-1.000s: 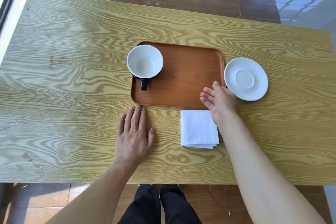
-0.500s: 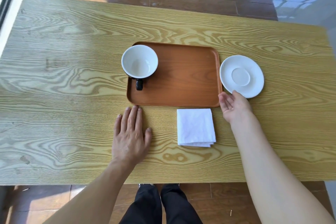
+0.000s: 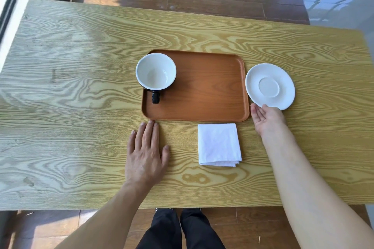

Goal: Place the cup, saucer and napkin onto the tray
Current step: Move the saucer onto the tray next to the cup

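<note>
A cup [image 3: 155, 72], white inside and black outside, stands upright in the left end of the brown tray [image 3: 210, 95], its handle toward me. Just right of the tray, a white saucer [image 3: 270, 86] lies on the table. A folded white napkin [image 3: 219, 144] rests on the table in front of the tray's right half. My right hand [image 3: 266, 118] is palm up, fingers apart, its fingertips at the saucer's near rim; whether the hand grips the rim cannot be told. My left hand [image 3: 146, 153] lies flat on the table with fingertips close to the tray's near left corner.
The wooden table [image 3: 81, 97] stretches wide to the left and behind the tray. Its near edge runs just above my legs [image 3: 180, 228]. Dark wooden floor lies beyond the far edge, and a window frame runs along the left.
My right hand has moved right from the tray's near right corner to the saucer's near rim and turned palm up. The left hand, cup and napkin have stayed put.
</note>
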